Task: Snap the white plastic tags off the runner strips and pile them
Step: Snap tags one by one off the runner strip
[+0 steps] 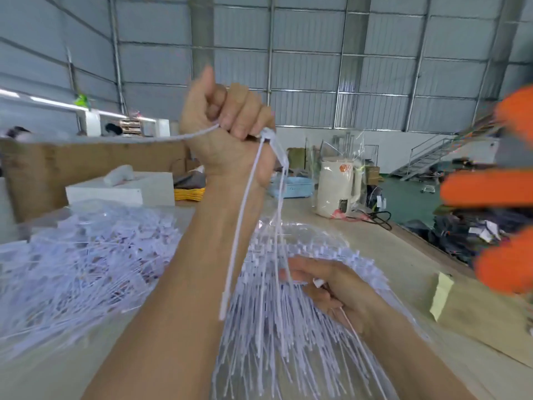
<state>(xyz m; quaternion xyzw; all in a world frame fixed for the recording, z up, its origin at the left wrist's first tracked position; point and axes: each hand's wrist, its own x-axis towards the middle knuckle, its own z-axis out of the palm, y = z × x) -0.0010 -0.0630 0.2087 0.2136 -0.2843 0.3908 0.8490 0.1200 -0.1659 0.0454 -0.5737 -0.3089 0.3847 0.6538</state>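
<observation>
A loose pile of snapped tags lies on the desk at left. The left hand, raised at centre, has its grip closed round a runner strip with tags dangling. At right the right hand pins the bundle, grip curled on thin stems; a sharp tug could drag them loose and scatter them.

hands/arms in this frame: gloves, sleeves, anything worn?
Nothing worn that shows. Both the left hand and the right hand are bare: no gloves, no rings, no watch or band at either wrist. Both forearms are uncovered as far as the bottom edge of the picture, so no sleeve is in view. Fingernails look short and unpainted, though the image is soft.
</observation>
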